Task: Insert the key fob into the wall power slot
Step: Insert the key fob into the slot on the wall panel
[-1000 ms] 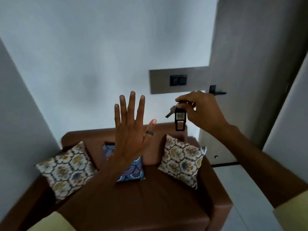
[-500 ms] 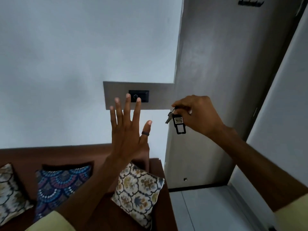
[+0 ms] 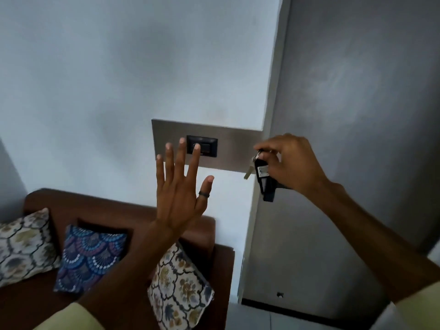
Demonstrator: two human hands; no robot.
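While the thumb and forefinger of the right hand [image 3: 294, 163] pinch the top of the key ring, the black key fob [image 3: 264, 179] hangs free below them with a silver key [image 3: 248, 171] angled off to its left, both in the air just right of the wall plate. Getting this step right likely means taking hold of the fob's body rather than its ring, so the dangling piece stops swinging, then turning its lower end toward the opening and sliding it in squarely. The other fingers of that hand curl loosely behind the fob. To the left, the left hand [image 3: 182, 194] is raised palm forward with all fingers spread wide and straight, holding nothing; a dark ring sits on its thumb. Its fingertips [image 3: 196, 146] overlap the dark power slot [image 3: 202, 146] in this view, though whether they touch it cannot be told. The slot is set in a brushed grey panel [image 3: 238, 151] on the white wall, near the corner with a grey door. Below, a brown sofa [image 3: 119, 210] carries three patterned cushions.
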